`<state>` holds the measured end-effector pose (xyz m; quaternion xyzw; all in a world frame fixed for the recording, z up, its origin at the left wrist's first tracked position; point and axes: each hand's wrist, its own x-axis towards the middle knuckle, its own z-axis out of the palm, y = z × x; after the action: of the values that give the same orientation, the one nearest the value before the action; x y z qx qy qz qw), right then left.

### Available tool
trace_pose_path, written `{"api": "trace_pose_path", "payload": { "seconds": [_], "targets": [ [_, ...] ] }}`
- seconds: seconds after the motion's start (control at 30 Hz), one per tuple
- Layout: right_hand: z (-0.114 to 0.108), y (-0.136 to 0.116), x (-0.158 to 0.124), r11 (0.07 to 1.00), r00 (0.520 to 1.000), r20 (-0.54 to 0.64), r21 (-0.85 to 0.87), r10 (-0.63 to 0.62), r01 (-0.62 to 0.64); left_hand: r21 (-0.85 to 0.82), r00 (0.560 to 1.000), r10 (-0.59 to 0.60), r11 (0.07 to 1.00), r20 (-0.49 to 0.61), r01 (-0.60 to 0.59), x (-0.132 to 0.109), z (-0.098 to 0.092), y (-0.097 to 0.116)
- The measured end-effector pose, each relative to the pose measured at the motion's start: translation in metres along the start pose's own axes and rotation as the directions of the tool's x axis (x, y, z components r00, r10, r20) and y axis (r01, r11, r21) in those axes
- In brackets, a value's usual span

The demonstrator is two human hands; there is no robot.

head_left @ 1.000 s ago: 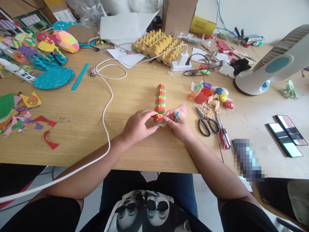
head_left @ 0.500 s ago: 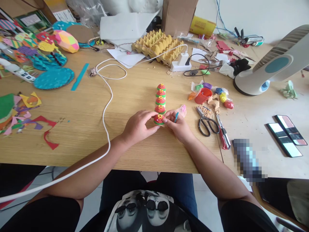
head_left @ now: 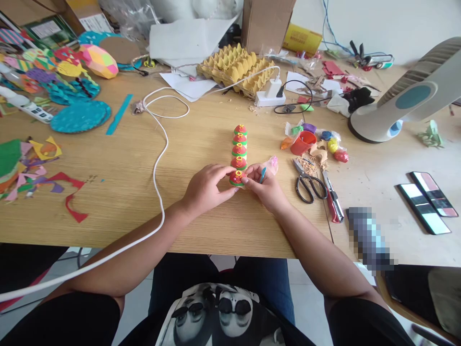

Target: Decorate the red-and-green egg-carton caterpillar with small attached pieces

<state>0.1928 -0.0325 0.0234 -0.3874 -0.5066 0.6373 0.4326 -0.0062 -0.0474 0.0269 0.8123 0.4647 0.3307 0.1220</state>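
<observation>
Four domes [head_left: 239,150] seem done, six-o'clock dome [head_left: 236,179] perhaps unfinished.
My left hand [head_left: 206,188] grasps it, my right hand [head_left: 267,189] a blue tool [head_left: 262,175].

Counter [head_left: 118,168]: smooth grained wood, soft sheen
Caterpillar [head_left: 239,150]: smooth, clay-like domes
Blue tool [head_left: 263,174]: smooth, plastic-looking
Egg trays [head_left: 234,65], far: rough, matt moulded pulp
Bag [head_left: 127,19], far left: thin, crinkled, glossy clear plastic
Cable [head_left: 155,169], left: smooth white plastic sheath
Cup [head_left: 301,146], right: smooth plastic, slightly shiny
Scissors [head_left: 306,178], right: metal blades, smooth dark handles
</observation>
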Motion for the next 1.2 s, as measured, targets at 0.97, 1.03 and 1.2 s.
{"api": "trace_pose_path", "payload": {
  "seconds": [0.97,1.03,1.2],
  "targets": [
    [0.011,-0.022,-0.022,0.829,0.954,0.283,0.507,0.098,-0.236,0.155,0.919,0.352,0.932,-0.178,-0.328,-0.005,0.001,0.013],
    [0.013,-0.022,-0.024,0.840,0.951,0.292,0.489,0.098,-0.236,0.164,0.919,0.351,0.932,-0.179,-0.324,-0.005,0.003,0.013],
    [0.011,-0.021,-0.024,0.854,0.953,0.294,0.474,0.074,-0.212,0.119,0.895,0.376,0.926,-0.239,-0.357,-0.004,0.000,0.013]
  ]
}}
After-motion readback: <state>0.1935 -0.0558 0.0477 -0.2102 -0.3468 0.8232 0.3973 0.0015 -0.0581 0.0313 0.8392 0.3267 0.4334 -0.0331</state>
